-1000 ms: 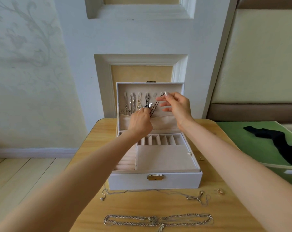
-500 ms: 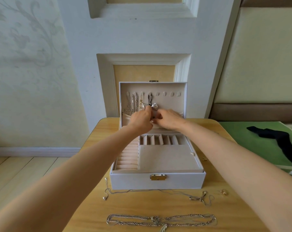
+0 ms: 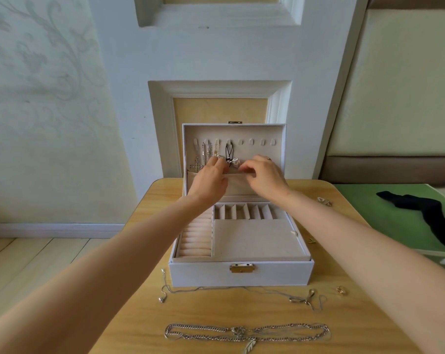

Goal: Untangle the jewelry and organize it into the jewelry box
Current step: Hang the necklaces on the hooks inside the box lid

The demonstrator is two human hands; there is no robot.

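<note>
there, mid frame, the left hand (image 3: 210, 181) pinches the black cord necklace (image 3: 229, 150) hanging in the jewelry box (image 3: 203, 274) lid. the right hand (image 3: 266, 176) curls beside it; its grip is unclear.

We log a black cloth (image 3: 431, 215) on a green surface (image 3: 364, 200), right of the table (image 3: 129, 315). Behind: patterned wall (image 3: 37, 72), plank floor (image 3: 24, 256).

Open white jewelry box (image 3: 242, 275), black cord necklace (image 3: 229, 150) on lid hook
</note>
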